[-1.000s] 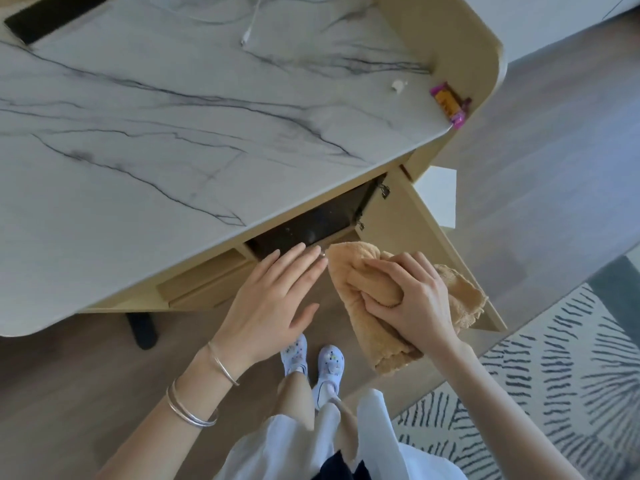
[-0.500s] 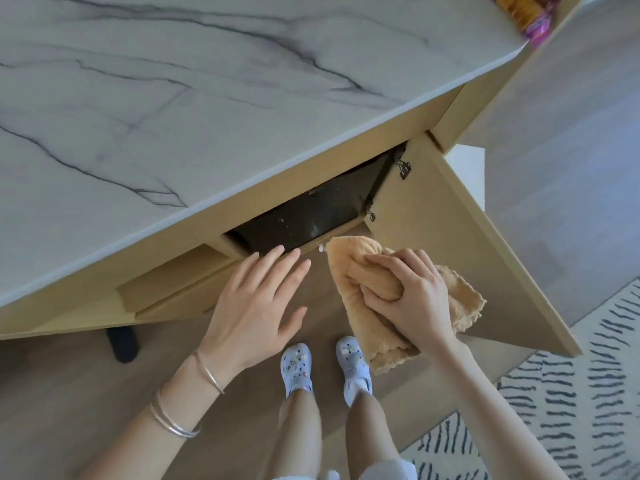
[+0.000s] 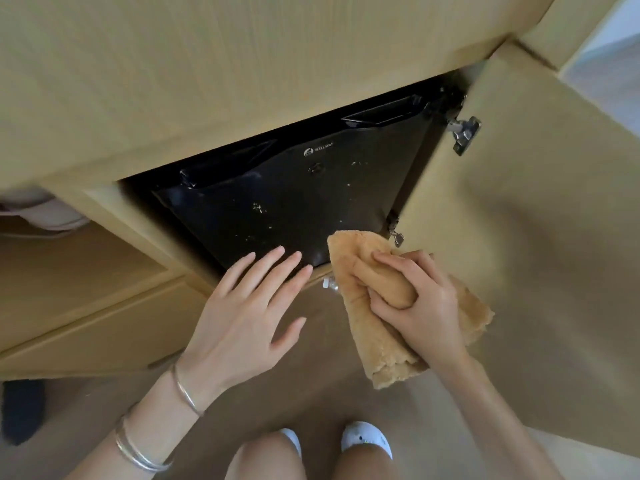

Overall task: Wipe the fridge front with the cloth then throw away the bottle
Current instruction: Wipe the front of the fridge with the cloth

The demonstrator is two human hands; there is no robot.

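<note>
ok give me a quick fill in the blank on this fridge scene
1. The right hand grips the cloth; bracelets circle the ____ wrist.
2. The fridge front is ____ in colour.
3. The cabinet door beside it stands ____.
Missing: left, black, open.
</note>
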